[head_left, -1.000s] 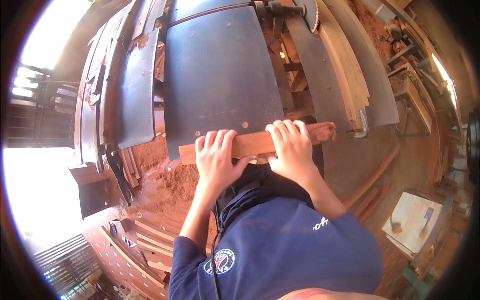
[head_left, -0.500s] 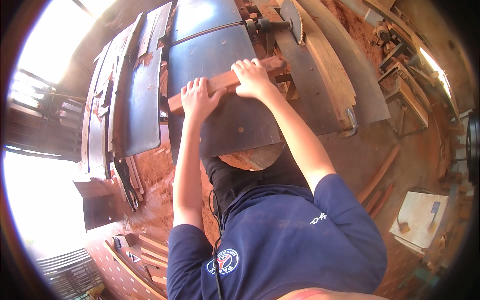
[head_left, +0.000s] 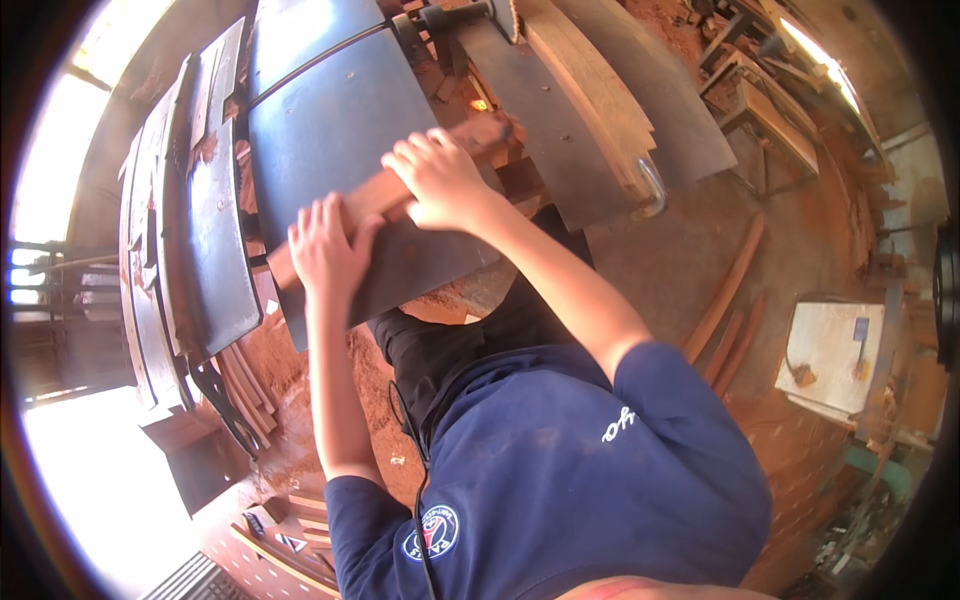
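Observation:
A reddish-brown wooden block (head_left: 374, 198) lies slantwise over the near part of a dark metal machine table (head_left: 330, 110), its right end farther from me. My left hand (head_left: 328, 250) is closed over the block near its left end, fingers over the far side. Toward the right end, my right hand (head_left: 438, 182) grips it with the fingers across the top. The block's underside is hidden, so I cannot tell whether it touches the table. Its right end looks darker and rough.
Right of the table runs a long pale wooden board (head_left: 590, 95) on a metal plate, with a bent metal handle (head_left: 652, 190) at its near end. A saw blade (head_left: 516, 20) shows partly at the top edge. Reddish sawdust and long wood strips (head_left: 728, 285) lie on the floor.
The whole view has shifted, so the machine sits farther left and higher. Both hands have kept hold of the block, which is now more slanted, its left end closer to the table's near edge.

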